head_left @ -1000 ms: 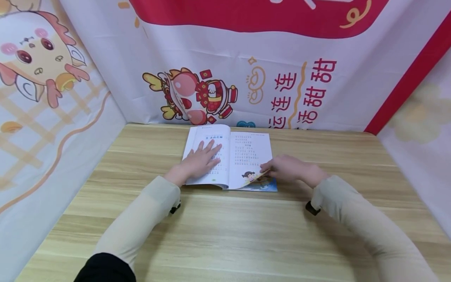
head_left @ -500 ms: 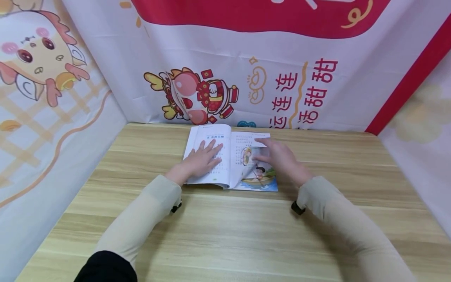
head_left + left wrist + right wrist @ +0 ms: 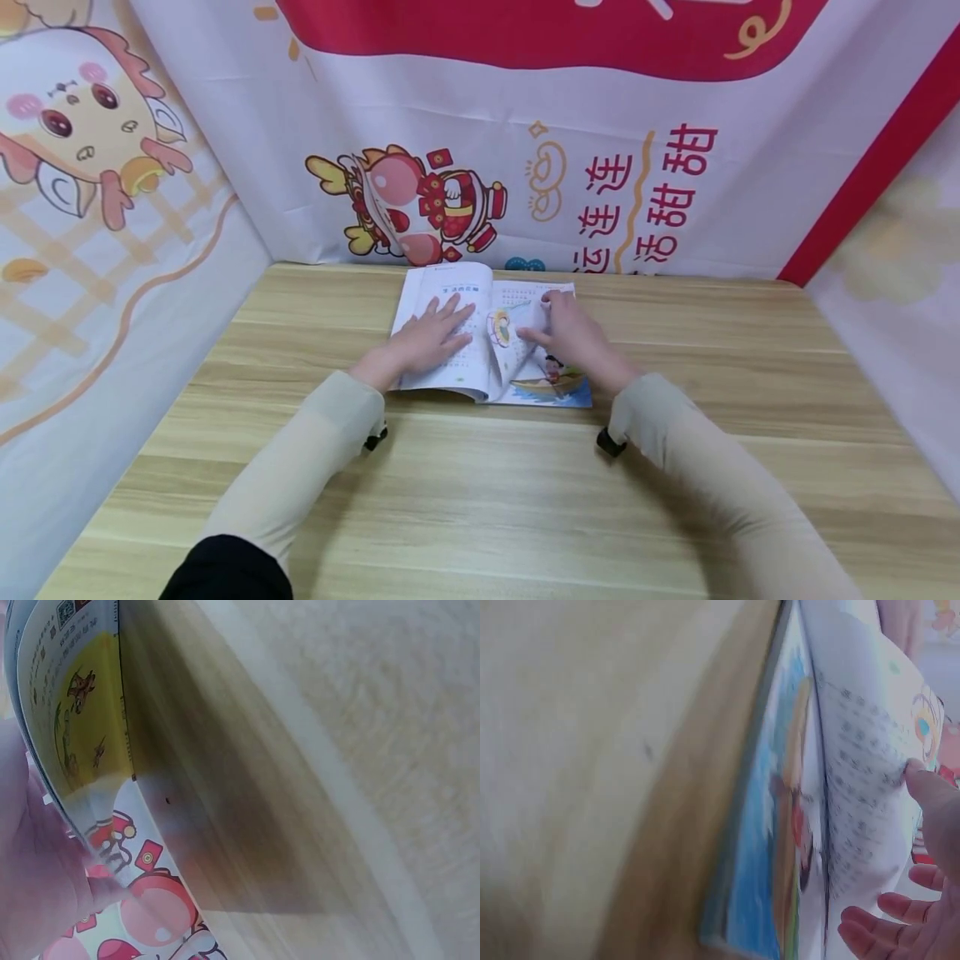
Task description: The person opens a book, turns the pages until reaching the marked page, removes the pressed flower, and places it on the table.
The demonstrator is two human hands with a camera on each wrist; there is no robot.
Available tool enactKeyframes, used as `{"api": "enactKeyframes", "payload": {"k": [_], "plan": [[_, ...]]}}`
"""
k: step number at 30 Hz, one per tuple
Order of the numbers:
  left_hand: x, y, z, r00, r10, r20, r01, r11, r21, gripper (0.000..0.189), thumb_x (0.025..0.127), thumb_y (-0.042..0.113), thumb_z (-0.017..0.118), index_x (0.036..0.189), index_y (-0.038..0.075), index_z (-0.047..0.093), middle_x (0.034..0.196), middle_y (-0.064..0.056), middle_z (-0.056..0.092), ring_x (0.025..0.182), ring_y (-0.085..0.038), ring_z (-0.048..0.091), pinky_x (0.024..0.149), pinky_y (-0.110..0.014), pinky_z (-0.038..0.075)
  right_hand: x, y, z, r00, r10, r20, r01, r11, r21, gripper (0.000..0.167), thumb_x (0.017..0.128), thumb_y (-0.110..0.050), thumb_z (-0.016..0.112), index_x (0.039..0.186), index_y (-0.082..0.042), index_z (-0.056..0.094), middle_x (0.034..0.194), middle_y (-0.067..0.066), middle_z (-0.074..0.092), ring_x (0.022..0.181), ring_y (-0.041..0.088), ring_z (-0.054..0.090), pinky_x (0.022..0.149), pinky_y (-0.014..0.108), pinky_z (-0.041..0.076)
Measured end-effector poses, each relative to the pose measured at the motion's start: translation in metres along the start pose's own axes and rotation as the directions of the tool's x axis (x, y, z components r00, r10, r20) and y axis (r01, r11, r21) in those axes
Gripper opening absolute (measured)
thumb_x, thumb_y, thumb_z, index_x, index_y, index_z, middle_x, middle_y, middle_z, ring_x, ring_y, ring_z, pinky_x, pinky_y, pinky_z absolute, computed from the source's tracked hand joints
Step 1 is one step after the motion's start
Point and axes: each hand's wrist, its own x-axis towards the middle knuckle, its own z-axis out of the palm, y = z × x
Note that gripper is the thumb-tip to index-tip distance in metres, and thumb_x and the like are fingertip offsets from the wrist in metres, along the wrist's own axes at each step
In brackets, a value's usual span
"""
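Note:
An open book (image 3: 459,277) with Chinese text lies on the wooden table (image 3: 480,492). My left hand (image 3: 426,340) rests flat on its left page, fingers spread. At the right side, my right hand (image 3: 579,337) touches a lifted page (image 3: 504,360) that curls toward the spine. In the right wrist view, the thumb (image 3: 931,787) meets the page's edge while the other fingers (image 3: 885,928) stay loosely extended beside it. Beneath the raised page shows a boat picture (image 3: 551,387) in blue and brown. The left wrist view shows the book's left pages (image 3: 90,697) arched above the table.
A white cloth backdrop (image 3: 450,100) with red lettering and a cartoon figure (image 3: 420,204) stands right behind the table's back edge. A patterned side cloth (image 3: 112,275) lines the left, and another pale cloth (image 3: 892,333) the right.
My right hand has moved from the book's lower right corner up and left, lifting the right page and curling it leftward, which uncovers more of the boat picture. The left hand stays put.

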Motion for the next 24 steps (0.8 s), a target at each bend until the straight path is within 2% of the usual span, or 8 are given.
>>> {"api": "enactKeyframes", "payload": {"k": [4,7,10,13,18,20,24], "plan": [[0.0,-0.003,-0.002,1.0,-0.004,-0.023,0.001,0.987,-0.16,0.063,0.111,0.05,0.024,0.166,0.022,0.014,0.172,-0.004,0.005,0.156,-0.033,-0.004,0.123,-0.057,0.005,-0.004,-0.011,0.007,0.995,-0.057,0.078,0.06,0.997,-0.048,0.08,0.096,-0.058,0.064,0.155,-0.009,0.04,0.159,0.02,0.032,0.14,0.039,0.044,0.111,0.056,0.041],[0.0,-0.006,-0.004,0.998,-0.031,-0.053,0.014,0.954,-0.3,0.065,0.11,0.053,0.017,0.167,0.023,0.01,0.172,-0.003,0.007,0.157,-0.03,0.001,0.125,-0.052,0.006,-0.007,-0.019,0.013,0.986,-0.1,0.131,0.11,0.991,-0.074,0.08,0.098,-0.058,0.061,0.159,-0.014,0.037,0.169,0.017,0.017,0.148,0.041,0.031,0.115,0.059,0.034],[-0.001,-0.007,-0.005,0.995,-0.038,-0.097,0.001,0.931,-0.364,0.064,0.11,0.053,0.018,0.167,0.023,0.009,0.171,-0.006,0.012,0.156,-0.03,0.011,0.125,-0.05,0.01,-0.009,-0.026,0.017,0.979,-0.127,0.158,0.142,0.986,-0.085,0.077,0.1,-0.056,0.059,0.162,-0.021,0.033,0.172,0.013,0.006,0.151,0.041,0.024,0.116,0.058,0.032],[0.0,-0.007,-0.005,0.992,-0.014,-0.123,-0.028,0.943,-0.332,0.064,0.111,0.049,0.025,0.167,0.021,0.01,0.171,-0.009,0.015,0.156,-0.032,0.013,0.124,-0.051,0.012,-0.012,-0.031,0.022,0.974,-0.148,0.173,0.163,0.984,-0.071,0.071,0.102,-0.054,0.056,0.163,-0.029,0.03,0.172,0.011,0.0,0.151,0.04,0.024,0.115,0.058,0.034],[0.001,-0.002,-0.003,0.994,0.052,-0.096,-0.064,0.99,-0.127,0.069,0.109,0.047,0.041,0.166,0.019,0.016,0.172,-0.007,0.01,0.156,-0.033,0.002,0.122,-0.06,0.009,-0.013,-0.037,0.029,0.959,-0.211,0.19,0.221,0.975,-0.035,0.07,0.104,-0.054,0.053,0.164,-0.034,0.025,0.171,0.011,-0.003,0.145,0.043,0.036,0.108,0.058,0.043],[0.002,-0.001,-0.003,0.995,0.061,-0.083,-0.066,0.996,-0.058,0.072,0.108,0.047,0.047,0.166,0.019,0.017,0.172,-0.005,0.006,0.156,-0.033,0.0,0.121,-0.064,0.009,-0.013,-0.038,0.031,0.957,-0.229,0.178,0.238,0.971,-0.03,0.072,0.103,-0.055,0.053,0.165,-0.033,0.023,0.17,0.011,-0.002,0.142,0.044,0.04,0.106,0.058,0.045],[0.003,0.0,-0.005,0.997,0.047,-0.062,-0.049,0.999,-0.018,0.076,0.105,0.044,0.056,0.166,0.017,0.019,0.172,-0.007,0.001,0.156,-0.034,-0.001,0.119,-0.067,0.009,-0.014,-0.038,0.033,0.96,-0.239,0.147,0.243,0.97,-0.013,0.077,0.102,-0.055,0.055,0.165,-0.03,0.02,0.17,0.009,-0.002,0.143,0.042,0.039,0.106,0.058,0.046]]}}
